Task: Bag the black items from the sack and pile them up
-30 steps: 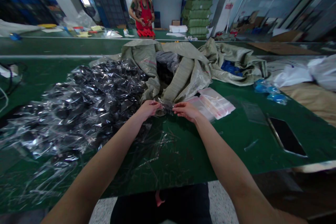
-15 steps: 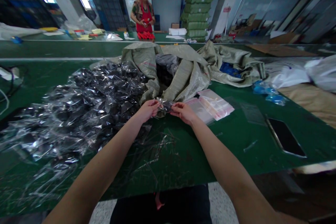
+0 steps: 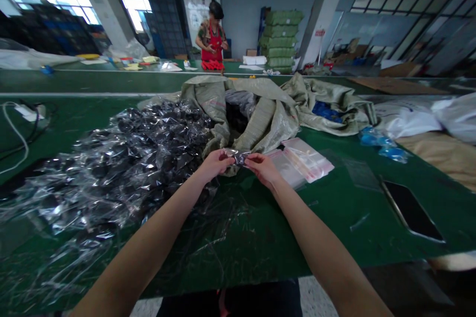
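Between my two hands is a small dark item in a clear plastic bag (image 3: 240,157), just in front of an open woven sack. My left hand (image 3: 218,162) pinches the bag's left side, and my right hand (image 3: 261,164) pinches its right side. What the dark item is, I cannot make out. Left of my hands spreads a big heap of dark items in clear bags (image 3: 148,153). The woven sack (image 3: 266,114) lies right behind my hands, with dark contents in its mouth. Flat clear plastic bags (image 3: 307,158) are stacked beside my right hand.
A phone (image 3: 412,212) lies at the right on the green table (image 3: 260,242). Behind it are blue wrapped items (image 3: 385,143) and a second sack (image 3: 334,104). A cable (image 3: 22,133) is at the far left. Across the table stands a person in a red apron (image 3: 212,44).
The view has tilted up, so the table sits lower in the picture. My fingers have closed in further over the bag's edges. The person opposite has moved their hands apart.
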Demonstrator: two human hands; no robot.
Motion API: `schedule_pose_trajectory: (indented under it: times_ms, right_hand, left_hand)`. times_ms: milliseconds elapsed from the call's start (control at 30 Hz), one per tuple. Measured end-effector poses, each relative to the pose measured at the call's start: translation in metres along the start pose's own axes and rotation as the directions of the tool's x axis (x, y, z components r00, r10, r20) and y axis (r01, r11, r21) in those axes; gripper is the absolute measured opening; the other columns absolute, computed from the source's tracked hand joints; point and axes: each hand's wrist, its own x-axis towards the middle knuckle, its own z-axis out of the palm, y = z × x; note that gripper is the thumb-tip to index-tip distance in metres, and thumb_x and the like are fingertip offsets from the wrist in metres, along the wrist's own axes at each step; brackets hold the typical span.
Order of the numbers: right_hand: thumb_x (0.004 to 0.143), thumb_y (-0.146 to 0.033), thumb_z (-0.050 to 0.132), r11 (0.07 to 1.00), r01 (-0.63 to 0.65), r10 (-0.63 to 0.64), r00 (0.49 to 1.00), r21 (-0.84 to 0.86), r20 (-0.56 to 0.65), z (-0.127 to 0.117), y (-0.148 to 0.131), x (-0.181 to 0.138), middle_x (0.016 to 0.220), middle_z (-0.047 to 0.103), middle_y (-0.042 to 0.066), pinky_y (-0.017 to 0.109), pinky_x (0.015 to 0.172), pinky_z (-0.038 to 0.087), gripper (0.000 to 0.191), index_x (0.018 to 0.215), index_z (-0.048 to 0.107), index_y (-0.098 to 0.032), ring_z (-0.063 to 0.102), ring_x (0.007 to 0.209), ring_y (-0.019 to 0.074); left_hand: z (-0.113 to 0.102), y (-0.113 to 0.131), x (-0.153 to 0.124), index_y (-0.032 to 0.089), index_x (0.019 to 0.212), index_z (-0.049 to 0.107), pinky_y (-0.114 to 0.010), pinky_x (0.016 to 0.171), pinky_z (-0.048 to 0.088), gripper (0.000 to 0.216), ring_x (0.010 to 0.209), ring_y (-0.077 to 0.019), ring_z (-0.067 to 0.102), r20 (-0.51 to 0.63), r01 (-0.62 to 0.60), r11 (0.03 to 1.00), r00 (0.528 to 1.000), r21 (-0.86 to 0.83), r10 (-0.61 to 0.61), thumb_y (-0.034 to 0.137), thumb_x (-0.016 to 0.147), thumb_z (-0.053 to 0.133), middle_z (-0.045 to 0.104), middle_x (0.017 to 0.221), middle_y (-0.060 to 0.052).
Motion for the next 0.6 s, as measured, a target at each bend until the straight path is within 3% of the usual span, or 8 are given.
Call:
schedule_pose_trajectory:
  times_ms: [100,200,267,300,367,400,467,600]
  right_hand:
    - [0.049,-0.028,0.091,1.000,0.007,-0.006,1.000,0.024,-0.011,0.002,-0.002,-0.001,0.073,0.071,-0.003,0.020,0.066,0.055,0.039,0.077,0.066,-0.017,0.067,0.066,0.0092]
    - [0.057,-0.034,0.086,0.997,0.057,-0.057,0.998,-0.052,-0.002,0.001,-0.002,0.000,0.075,0.072,-0.001,0.022,0.062,0.054,0.037,0.083,0.066,-0.018,0.068,0.068,0.0124]
    - [0.063,-0.040,0.080,0.973,0.124,-0.133,0.990,-0.197,-0.036,-0.003,-0.003,0.003,0.070,0.069,-0.001,0.023,0.057,0.052,0.034,0.084,0.065,-0.018,0.065,0.064,0.0137]
    - [0.067,-0.041,0.077,0.938,0.164,-0.191,0.980,-0.305,-0.063,-0.005,-0.003,0.004,0.067,0.066,-0.002,0.024,0.056,0.051,0.031,0.082,0.064,-0.018,0.063,0.061,0.0139]
    - [0.074,-0.041,0.069,0.794,0.229,-0.334,0.938,-0.564,-0.089,-0.010,-0.006,0.005,0.067,0.065,-0.001,0.027,0.059,0.050,0.024,0.081,0.064,-0.018,0.062,0.062,0.0148]
    - [0.079,-0.039,0.064,0.684,0.240,-0.398,0.914,-0.689,-0.077,-0.011,-0.009,0.005,0.070,0.066,0.001,0.028,0.064,0.051,0.021,0.081,0.065,-0.018,0.063,0.065,0.0155]
    - [0.086,-0.031,0.056,0.423,0.191,-0.471,0.881,-0.886,-0.035,-0.015,-0.015,0.002,0.081,0.069,0.005,0.030,0.075,0.050,0.017,0.085,0.066,-0.017,0.065,0.076,0.0175]
    - [0.089,-0.029,0.055,-0.035,-0.082,-0.433,0.900,-0.996,-0.058,-0.022,-0.028,-0.007,0.104,0.068,0.019,0.037,0.085,0.048,0.026,0.101,0.067,-0.010,0.063,0.103,0.0279]
  left_hand:
    - [0.000,0.015,-0.003,0.017,0.078,0.052,-0.019,0.038,0.018,0.037,0.038,-0.0030,0.028,0.000,-0.018,0.999,1.000,0.034,0.018,0.042,0.067,0.077,0.040,0.053,0.010]
    - [-0.011,0.048,-0.001,0.018,0.077,0.053,-0.019,0.038,0.023,0.035,0.040,-0.0047,0.032,-0.134,-0.059,0.976,0.987,0.211,0.089,0.044,0.070,0.074,0.044,0.055,0.008]
    - [-0.028,0.075,0.006,0.018,0.075,0.053,-0.020,0.045,0.034,0.031,0.046,-0.0078,0.043,-0.309,-0.113,0.900,0.915,0.422,0.259,0.043,0.073,0.071,0.051,0.059,0.004]
    - [-0.038,0.088,0.012,0.017,0.076,0.055,-0.022,0.053,0.042,0.028,0.055,-0.0104,0.052,-0.401,-0.108,0.821,0.832,0.560,0.383,0.040,0.074,0.070,0.057,0.066,0.001]
    - [-0.060,0.109,0.027,0.016,0.087,0.061,-0.029,0.073,0.050,0.021,0.081,-0.0190,0.064,-0.494,0.098,0.595,0.672,0.798,0.552,0.034,0.077,0.066,0.067,0.088,-0.007]
    - [-0.070,0.117,0.034,0.015,0.095,0.064,-0.035,0.081,0.050,0.021,0.092,-0.0242,0.065,-0.518,0.268,0.471,0.651,0.840,0.554,0.032,0.082,0.061,0.069,0.098,-0.012]
    - [-0.085,0.127,0.049,0.012,0.102,0.067,-0.044,0.085,0.051,0.025,0.102,-0.0334,0.065,-0.580,0.528,0.241,0.733,0.814,0.354,0.023,0.082,0.057,0.068,0.110,-0.021]
    - [-0.082,0.134,0.079,0.008,0.103,0.071,-0.049,0.087,0.051,0.030,0.109,-0.0400,0.064,-0.569,0.575,0.024,0.801,0.818,0.186,0.014,0.076,0.060,0.067,0.114,-0.026]
